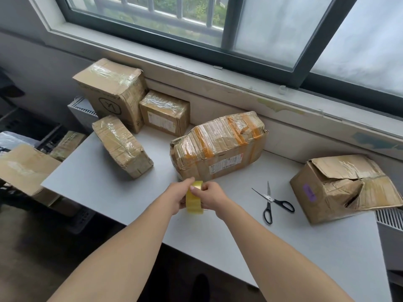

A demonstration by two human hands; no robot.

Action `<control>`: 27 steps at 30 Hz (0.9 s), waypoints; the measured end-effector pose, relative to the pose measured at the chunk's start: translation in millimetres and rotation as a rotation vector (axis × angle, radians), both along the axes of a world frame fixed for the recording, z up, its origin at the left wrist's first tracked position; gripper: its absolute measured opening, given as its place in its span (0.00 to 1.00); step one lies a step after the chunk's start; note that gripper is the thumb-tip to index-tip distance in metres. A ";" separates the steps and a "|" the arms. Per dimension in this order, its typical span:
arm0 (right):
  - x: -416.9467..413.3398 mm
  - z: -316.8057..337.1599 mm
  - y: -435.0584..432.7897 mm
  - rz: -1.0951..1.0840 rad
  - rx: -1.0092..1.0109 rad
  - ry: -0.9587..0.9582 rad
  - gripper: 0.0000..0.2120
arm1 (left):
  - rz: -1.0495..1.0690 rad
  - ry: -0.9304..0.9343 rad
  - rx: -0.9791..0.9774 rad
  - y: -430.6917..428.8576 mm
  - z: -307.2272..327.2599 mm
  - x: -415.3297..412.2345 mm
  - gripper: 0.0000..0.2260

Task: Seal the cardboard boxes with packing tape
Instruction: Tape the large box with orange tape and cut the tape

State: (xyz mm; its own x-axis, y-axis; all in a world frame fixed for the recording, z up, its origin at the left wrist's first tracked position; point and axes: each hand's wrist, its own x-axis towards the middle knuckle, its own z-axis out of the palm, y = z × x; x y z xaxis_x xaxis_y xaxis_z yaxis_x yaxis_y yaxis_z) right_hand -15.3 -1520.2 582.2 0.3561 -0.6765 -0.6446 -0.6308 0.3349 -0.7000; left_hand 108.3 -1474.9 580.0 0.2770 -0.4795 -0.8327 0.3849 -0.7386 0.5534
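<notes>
Cardboard box (218, 147): creased, under glossy, wrinkled clear film. Tape roll (194, 198): translucent yellow, shiny. Table (109, 192) was smooth, matt grey.

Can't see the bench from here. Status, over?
Copy: left hand and right hand grip tape roll. At right, crumpled box, flaps gaping. Open scissors beside it.

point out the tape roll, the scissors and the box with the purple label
tape roll (194, 201), head view, on its yellow outer band
scissors (270, 198), head view, on the pivot where the blades cross
box with the purple label (340, 170), head view, on its crumpled top flap
</notes>
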 end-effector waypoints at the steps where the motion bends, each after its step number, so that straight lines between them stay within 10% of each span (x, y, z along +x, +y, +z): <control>1: -1.2 -1.5 -0.5 -0.001 0.008 -0.013 0.19 | 0.010 0.003 -0.010 -3.2 2.4 -0.8 0.18; 5: -9.0 3.5 -2.8 0.002 0.003 -0.054 0.17 | 0.023 -0.039 -0.005 -11.7 -8.6 4.0 0.35; 17: -80.0 -5.5 -41.5 -0.065 0.006 0.023 0.14 | 0.000 -0.462 -0.104 -13.4 1.3 -18.2 0.18; 27: -93.1 -23.3 -37.7 -0.023 -0.015 0.137 0.13 | 0.092 -0.387 -0.169 2.3 0.7 -9.1 0.09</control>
